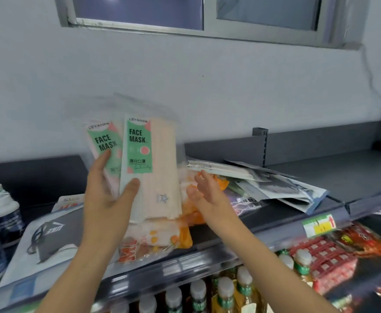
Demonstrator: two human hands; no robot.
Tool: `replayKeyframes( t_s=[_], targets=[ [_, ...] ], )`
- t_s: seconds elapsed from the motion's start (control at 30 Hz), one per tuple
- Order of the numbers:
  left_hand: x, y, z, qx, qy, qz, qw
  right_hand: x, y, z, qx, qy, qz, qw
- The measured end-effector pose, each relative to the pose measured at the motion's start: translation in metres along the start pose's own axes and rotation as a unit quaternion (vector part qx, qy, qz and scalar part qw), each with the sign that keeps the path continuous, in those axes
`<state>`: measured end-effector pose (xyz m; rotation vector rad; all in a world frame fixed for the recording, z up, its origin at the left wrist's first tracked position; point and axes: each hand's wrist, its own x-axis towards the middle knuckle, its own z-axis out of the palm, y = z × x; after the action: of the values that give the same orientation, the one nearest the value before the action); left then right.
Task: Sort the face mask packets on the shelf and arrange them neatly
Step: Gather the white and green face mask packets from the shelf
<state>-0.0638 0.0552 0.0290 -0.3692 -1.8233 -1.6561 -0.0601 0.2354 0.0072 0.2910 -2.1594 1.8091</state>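
Two green-labelled face mask packets [149, 168] are held upright and fanned above the shelf [334, 172], pinched in the left grip [108, 195]. The right grip [205, 193] is spread and empty just beside them, near a loose pile of packets [271, 186] laid on the shelf.

Left grip [111, 195] curled, right grip [207, 192] slack
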Motion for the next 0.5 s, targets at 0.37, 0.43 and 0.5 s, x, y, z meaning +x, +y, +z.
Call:
replayKeyframes(
  t_s=[0.37,0.43,0.5],
  targets=[
    [-0.026,-0.011,0.060,-0.126,-0.267,-0.242,0.924,-0.050,0.012,-0.036,0.266,0.109,0.109,0.951],
    [-0.027,-0.006,0.073,-0.067,-0.288,-0.181,0.938,-0.055,0.014,-0.049,0.246,0.178,0.088,0.949],
    [-0.025,-0.002,0.085,-0.011,-0.292,-0.101,0.951,-0.060,0.011,-0.067,0.236,0.234,0.071,0.940]
  ],
)
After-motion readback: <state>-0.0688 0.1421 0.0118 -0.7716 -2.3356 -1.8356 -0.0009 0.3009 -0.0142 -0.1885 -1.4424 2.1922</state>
